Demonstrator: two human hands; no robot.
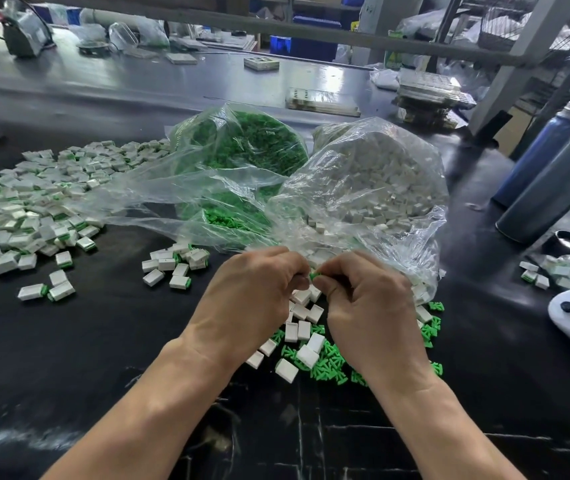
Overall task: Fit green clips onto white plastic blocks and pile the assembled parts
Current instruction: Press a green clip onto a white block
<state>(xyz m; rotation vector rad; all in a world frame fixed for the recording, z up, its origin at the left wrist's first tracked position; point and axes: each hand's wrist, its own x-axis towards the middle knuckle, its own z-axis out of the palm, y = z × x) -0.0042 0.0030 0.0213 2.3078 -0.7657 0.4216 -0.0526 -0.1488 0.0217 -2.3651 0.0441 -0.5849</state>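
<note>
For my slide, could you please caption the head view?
Two hands press a green plastic clip together above loose white blocks.

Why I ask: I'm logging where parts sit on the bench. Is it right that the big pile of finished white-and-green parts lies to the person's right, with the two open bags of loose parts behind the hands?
Not quite. The head view shows the pile of finished parts lying to the person's left, not right. The bag of green clips and the bag of white blocks do sit behind the hands.
</note>
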